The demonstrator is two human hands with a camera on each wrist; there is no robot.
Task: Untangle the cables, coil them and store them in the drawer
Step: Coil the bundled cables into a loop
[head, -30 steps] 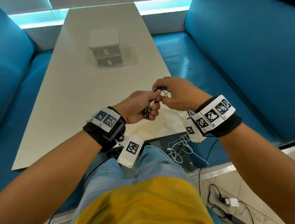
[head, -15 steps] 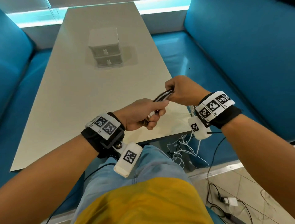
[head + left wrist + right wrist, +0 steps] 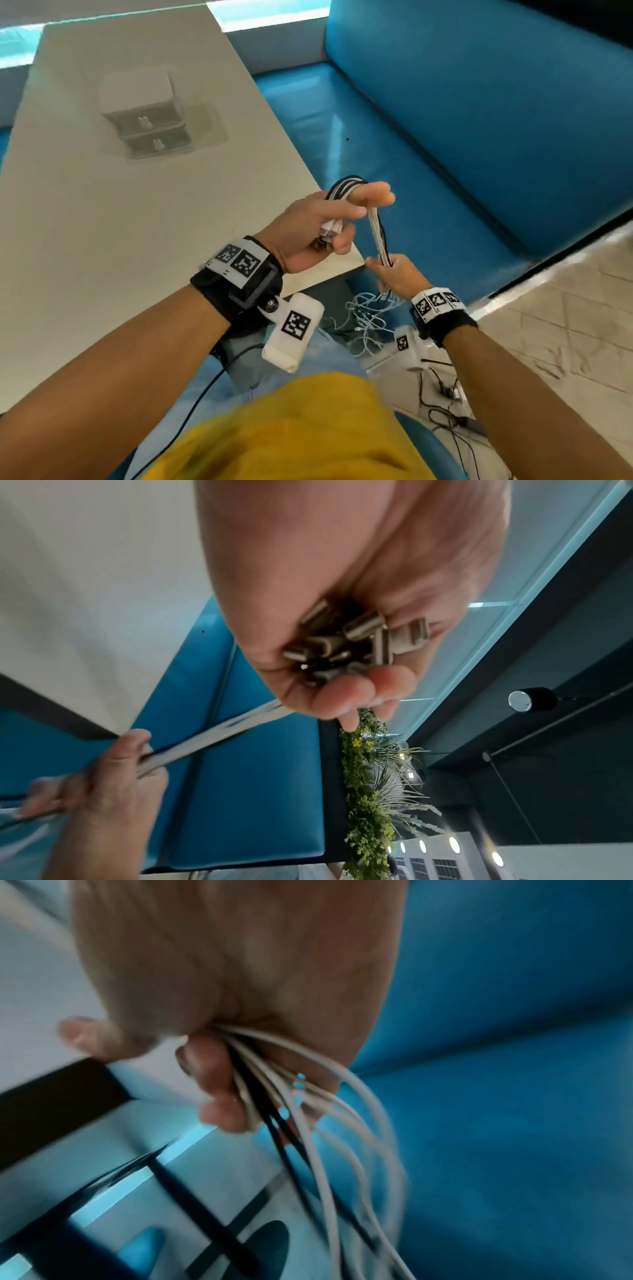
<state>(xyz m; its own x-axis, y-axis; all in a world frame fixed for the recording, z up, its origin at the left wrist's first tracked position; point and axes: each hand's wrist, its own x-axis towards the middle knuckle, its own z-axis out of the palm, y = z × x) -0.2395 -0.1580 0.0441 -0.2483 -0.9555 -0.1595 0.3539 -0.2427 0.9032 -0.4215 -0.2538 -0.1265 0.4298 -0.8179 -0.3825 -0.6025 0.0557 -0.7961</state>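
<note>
Head view, left hand [image 3: 310, 226] raised, grip clamping cables [image 3: 376, 229]; right hand [image 3: 394, 274] lower, pinching them

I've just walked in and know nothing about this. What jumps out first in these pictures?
Two bare hands stretch a bundle of black and white cables beside the table's near corner: the left hand grips the plug ends, with the cables looped over its fingers, and the right hand holds them lower down. Below, loose cable ends hang in a tangle. Far off on the pale table sits a small white two-drawer box, both drawers closed.
</note>
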